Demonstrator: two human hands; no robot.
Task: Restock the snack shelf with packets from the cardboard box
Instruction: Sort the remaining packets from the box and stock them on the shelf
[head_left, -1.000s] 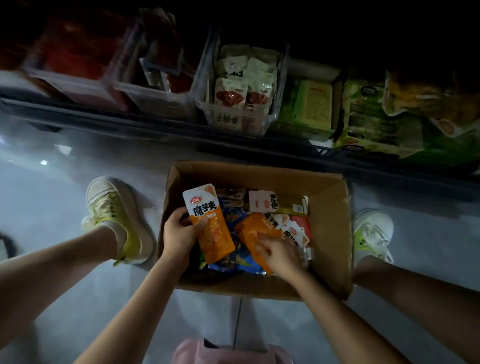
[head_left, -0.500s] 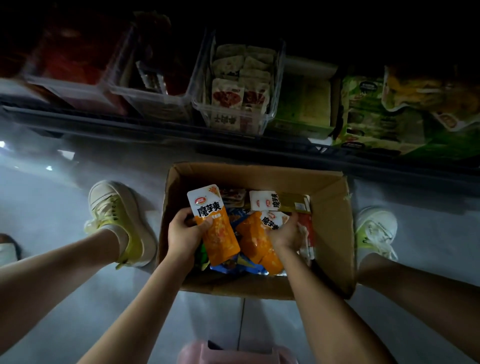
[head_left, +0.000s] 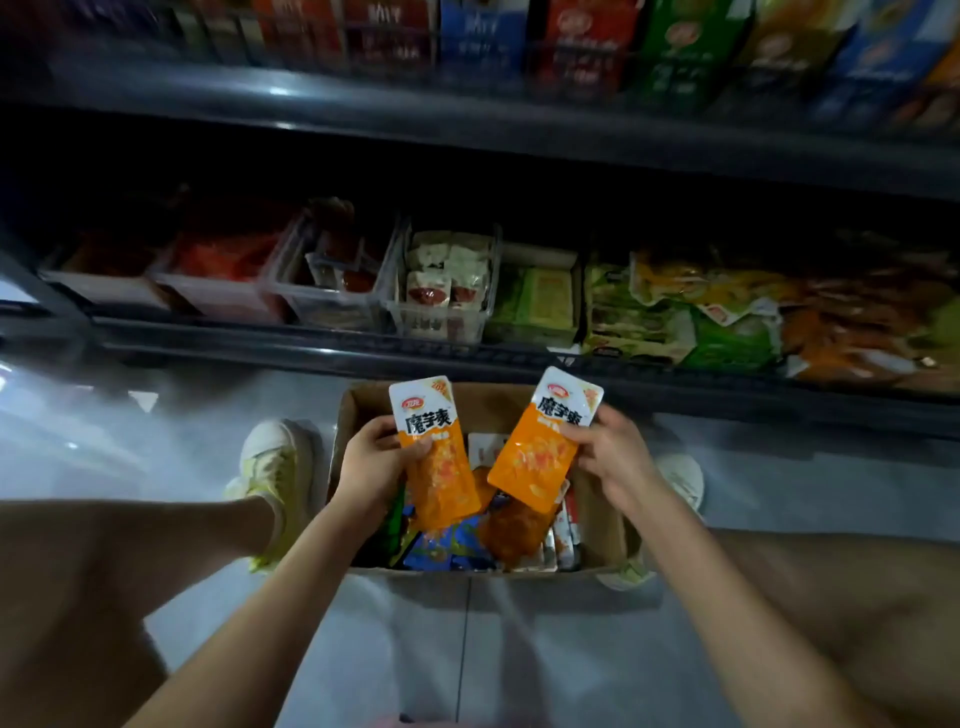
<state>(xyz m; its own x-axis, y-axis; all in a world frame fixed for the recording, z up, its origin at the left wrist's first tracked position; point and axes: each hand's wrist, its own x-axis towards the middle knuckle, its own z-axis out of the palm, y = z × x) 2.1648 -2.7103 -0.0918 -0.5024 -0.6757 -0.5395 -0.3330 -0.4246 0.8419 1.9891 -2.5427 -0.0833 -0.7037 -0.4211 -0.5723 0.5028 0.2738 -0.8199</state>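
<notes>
Two orange packets were held up over the cardboard box, one in each hand. The left hand gripped the left packet by its left side, with the thumb lying across the front and the fingers curled round behind. The right hand pinched the right packet by its right side, just under the white top, with the thumb in front and the fingers behind. Both hands were closed tight on their packets. Each packet had its white end up. The two tops leaned away from each other, and the bottoms came close together. The box sat open on the grey floor, between two pale shoes, right in front of the bottom shelf. More packets lay jumbled inside the box, some blue, some orange, some white and red. On the shelf stood a row of clear bins with small packets in them. To the right of the bins lay green and orange bags. The shelf was dark, so the far left bins were hard to make out.
</notes>
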